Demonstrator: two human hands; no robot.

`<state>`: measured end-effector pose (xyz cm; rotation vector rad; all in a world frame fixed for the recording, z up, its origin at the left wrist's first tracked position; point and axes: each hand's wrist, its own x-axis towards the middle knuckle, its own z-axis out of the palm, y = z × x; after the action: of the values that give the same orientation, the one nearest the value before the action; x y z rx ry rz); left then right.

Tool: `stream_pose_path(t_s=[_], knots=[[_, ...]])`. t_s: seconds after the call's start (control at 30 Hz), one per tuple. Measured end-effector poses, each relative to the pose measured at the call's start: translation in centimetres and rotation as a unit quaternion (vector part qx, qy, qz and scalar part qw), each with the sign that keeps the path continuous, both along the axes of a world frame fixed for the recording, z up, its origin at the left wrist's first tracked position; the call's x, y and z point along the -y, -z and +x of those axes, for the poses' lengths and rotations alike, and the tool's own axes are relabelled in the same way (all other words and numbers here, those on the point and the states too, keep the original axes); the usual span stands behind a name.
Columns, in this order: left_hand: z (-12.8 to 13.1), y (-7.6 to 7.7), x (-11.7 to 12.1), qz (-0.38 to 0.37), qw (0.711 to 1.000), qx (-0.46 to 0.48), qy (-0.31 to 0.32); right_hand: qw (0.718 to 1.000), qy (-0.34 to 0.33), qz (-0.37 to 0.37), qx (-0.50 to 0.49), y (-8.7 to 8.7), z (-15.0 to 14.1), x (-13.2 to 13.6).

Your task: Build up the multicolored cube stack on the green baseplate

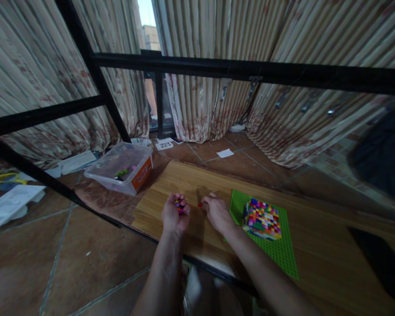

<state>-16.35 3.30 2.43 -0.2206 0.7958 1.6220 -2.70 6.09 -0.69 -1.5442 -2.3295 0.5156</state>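
Note:
My left hand rests on the wooden table with its fingers curled round a few small coloured bricks. Just to its right, my right hand lies on the wood and pinches a small red brick at its fingertips. Beside the right hand a green baseplate lies flat, and a many-coloured block of stacked bricks stands on it.
A clear plastic tub with loose bricks and an orange label stands past the table's left end. A black metal frame crosses overhead. Striped curtains hang behind. Papers lie on the tiled floor at left. A dark flat thing lies at right.

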Motion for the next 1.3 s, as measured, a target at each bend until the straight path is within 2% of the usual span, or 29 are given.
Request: stream_pose_path(t_s=[0.1, 0.37, 0.47, 0.57, 0.67, 0.87, 1.0, 1.07, 1.17, 1.23, 1.3], knots=[[0.1, 0.1, -0.1, -0.015, 1.0, -0.004, -0.005, 1.0, 0.003, 0.003, 0.013, -0.1, -0.3, 0.1], [0.1, 0.2, -0.6, -0.049, 0.998, -0.023, -0.035, 0.997, -0.051, 0.002, 0.064, -0.3, -1.6, 0.7], [0.3, 0.4, -0.7, -0.059, 0.997, -0.033, -0.03, 0.996, -0.062, 0.005, 0.071, -0.9, -1.7, 1.1], [1.0, 0.6, -0.6, -0.065, 0.997, -0.039, -0.015, 0.997, -0.042, 0.014, 0.06, -1.9, -1.3, 1.7], [2.4, 0.6, -0.4, -0.057, 0.998, -0.035, 0.02, 0.999, -0.02, 0.029, 0.013, -3.2, -0.8, 2.5], [5.5, 0.0, -0.1, -0.027, 0.992, 0.005, 0.121, 0.985, -0.005, 0.049, -0.164, -5.1, 0.7, 4.2], [6.9, -0.3, -0.4, -0.019, 0.993, 0.007, 0.12, 0.952, 0.043, 0.087, -0.289, -6.0, 4.7, 5.4], [7.6, -0.4, -0.6, -0.006, 0.991, -0.001, 0.135, 0.926, 0.13, 0.109, -0.336, -5.9, 8.2, 5.6], [8.8, -0.4, -0.8, 0.003, 0.985, -0.04, 0.169, 0.886, 0.255, 0.135, -0.363, -4.8, 14.2, 5.2], [9.9, -0.2, -0.9, 0.0, 0.975, -0.079, 0.208, 0.884, 0.277, 0.139, -0.35, -3.6, 17.3, 4.6], [11.0, 0.2, -0.9, 0.002, 0.959, -0.122, 0.255, 0.898, 0.273, 0.132, -0.32, -2.6, 19.0, 4.0]])
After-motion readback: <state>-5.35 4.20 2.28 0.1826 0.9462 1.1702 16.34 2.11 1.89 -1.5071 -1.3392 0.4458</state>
